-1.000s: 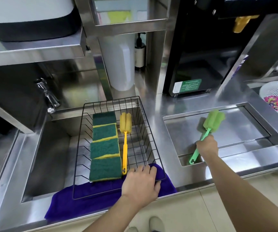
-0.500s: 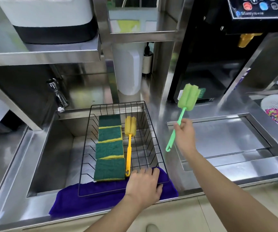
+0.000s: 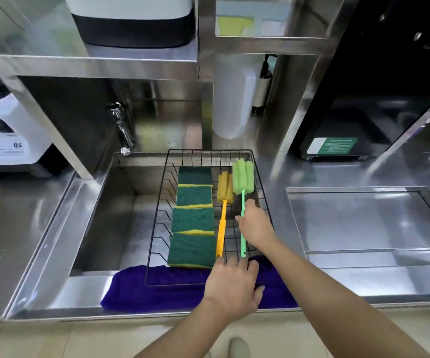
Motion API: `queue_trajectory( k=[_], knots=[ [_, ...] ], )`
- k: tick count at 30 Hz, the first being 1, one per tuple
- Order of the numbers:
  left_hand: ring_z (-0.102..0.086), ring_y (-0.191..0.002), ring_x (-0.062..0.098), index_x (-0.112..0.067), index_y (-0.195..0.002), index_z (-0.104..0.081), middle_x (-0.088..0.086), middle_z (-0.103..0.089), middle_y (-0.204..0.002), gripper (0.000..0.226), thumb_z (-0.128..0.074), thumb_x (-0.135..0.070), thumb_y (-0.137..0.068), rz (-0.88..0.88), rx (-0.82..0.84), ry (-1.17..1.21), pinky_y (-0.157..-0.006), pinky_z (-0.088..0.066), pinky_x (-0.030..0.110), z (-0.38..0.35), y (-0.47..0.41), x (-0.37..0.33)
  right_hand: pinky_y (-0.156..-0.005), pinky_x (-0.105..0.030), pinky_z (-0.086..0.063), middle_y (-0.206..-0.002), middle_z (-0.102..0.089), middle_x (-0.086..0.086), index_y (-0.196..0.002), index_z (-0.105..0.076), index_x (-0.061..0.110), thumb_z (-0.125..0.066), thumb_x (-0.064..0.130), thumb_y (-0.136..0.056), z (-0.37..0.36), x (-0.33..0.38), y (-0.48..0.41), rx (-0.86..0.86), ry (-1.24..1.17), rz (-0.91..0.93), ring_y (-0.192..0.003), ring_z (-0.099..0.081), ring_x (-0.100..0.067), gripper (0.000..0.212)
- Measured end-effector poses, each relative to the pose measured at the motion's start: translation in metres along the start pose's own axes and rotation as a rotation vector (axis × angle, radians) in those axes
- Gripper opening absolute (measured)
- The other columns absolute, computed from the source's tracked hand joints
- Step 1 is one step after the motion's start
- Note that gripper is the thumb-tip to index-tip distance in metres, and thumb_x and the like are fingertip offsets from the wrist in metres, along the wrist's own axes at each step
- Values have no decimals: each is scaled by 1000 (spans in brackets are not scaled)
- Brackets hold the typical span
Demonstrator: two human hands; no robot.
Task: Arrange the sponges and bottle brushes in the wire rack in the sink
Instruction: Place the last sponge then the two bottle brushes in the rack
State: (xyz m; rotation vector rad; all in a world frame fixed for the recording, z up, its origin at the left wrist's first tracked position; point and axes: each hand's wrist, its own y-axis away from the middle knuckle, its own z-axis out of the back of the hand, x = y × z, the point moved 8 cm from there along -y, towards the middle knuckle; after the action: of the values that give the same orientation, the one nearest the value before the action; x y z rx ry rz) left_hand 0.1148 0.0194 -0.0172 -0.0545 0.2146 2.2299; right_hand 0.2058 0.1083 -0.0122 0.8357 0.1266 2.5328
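the stainless steel sink fills the centre-left of the frame, with a purple cloth draped over its front edge. a black wire rack sits in the right part of the sink, its front edge resting on the cloth. the rack holds four green-and-yellow sponges in a single column, green side up, running from the lower centre toward the top of the frame. just right of them lies a yellow bottle brush, foam head at the far end, handle toward the bottom of the frame. beside it, nearer the rack's right wall, is a green bottle brush with a ribbed foam head and thin handle; its long axis runs parallel to the yellow one, head pointing to the top of the frame. the right hand is closed around the green handle at mid-length. the left hand lies flat, fingers spread, on the rack's front edge and the cloth.
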Motion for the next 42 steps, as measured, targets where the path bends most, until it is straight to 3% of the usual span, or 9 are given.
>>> queue_trajectory(
  k=[7, 12, 15, 21, 24, 28, 32, 37, 42],
  knots=[
    [-50, -102, 35, -8, -114, -46, 18, -58, -112, 42, -41, -44, -93, -5, 20, 7, -90, -38, 49, -2, -1, -1, -73, -38, -45, -115, -61, -22, -117, -45, -1, -45, 2, -87, -17, -8, -5, 140, 341, -68, -104, -59, -39, 30],
    [-47, -107, 34, -9, -116, -46, 17, -56, -116, 46, -41, -47, -92, -1, 69, 13, -95, -34, 50, -1, -2, -1, -66, -30, -41, -103, -63, -16, -97, -56, 4, -48, 10, -88, -16, -4, -8, 249, 328, -84, -89, -59, -31, 14],
    [-47, -104, 31, -11, -114, -49, 12, -58, -113, 55, -42, -58, -87, -41, 61, 61, -94, -32, 46, 7, -2, -1, -65, -31, -39, -91, -58, -11, -78, -47, 10, -47, 20, -90, 5, 3, -17, 161, 234, -52, -82, -56, -29, 15],
    [-60, -81, 22, -19, -96, -60, 0, -67, -85, 47, -41, -59, -82, -16, -246, 216, -73, -41, 34, 65, -20, 40, -72, -35, -44, -107, -65, -10, -118, -52, 11, -48, 25, -91, 58, 12, -40, -158, 73, 137, -97, -59, -32, 30],
    [-57, -93, 21, -17, -107, -58, 1, -65, -100, 42, -44, -52, -87, 118, -314, 203, -80, -42, 34, 78, -51, 82, -93, -39, -41, -125, -54, -9, -131, -43, 13, -55, 28, -88, 62, 8, -53, -189, 85, 187, -115, -51, -29, 47],
    [-37, -125, 24, -11, -137, -32, 8, -44, -137, 76, -58, -55, -80, 186, -235, 152, -105, -27, 37, 66, -102, 123, -104, -41, -25, -146, -32, -8, -144, -22, 20, -65, 45, -76, 52, 11, -70, -149, 237, 259, -134, -30, -25, 84],
    [-9, -141, 25, -4, -146, -7, 13, -15, -155, 108, -66, -58, -73, 172, -140, 153, -114, -7, 37, 50, -143, 138, -107, -42, -17, -155, -15, -9, -146, -7, 26, -66, 58, -67, 33, 18, -85, -31, 396, 335, -142, -15, -22, 104],
    [2, -142, 25, -4, -146, 4, 13, -1, -157, 128, -74, -62, -62, 94, 52, -10, -114, 4, 38, 31, -171, 143, -109, -46, -17, -154, -19, -9, -147, -3, 20, -67, 60, -64, 20, 17, -96, 11, 541, 396, -143, -15, -20, 112],
    [-8, -141, 24, -5, -145, -5, 12, -15, -155, 117, -66, -67, -67, 110, 4, 46, -114, -1, 37, 30, -181, 146, -104, -44, -22, -145, -33, -8, -146, -5, 16, -68, 59, -63, 19, 16, -102, -2, 566, 406, -135, -29, -23, 112]
  ],
)
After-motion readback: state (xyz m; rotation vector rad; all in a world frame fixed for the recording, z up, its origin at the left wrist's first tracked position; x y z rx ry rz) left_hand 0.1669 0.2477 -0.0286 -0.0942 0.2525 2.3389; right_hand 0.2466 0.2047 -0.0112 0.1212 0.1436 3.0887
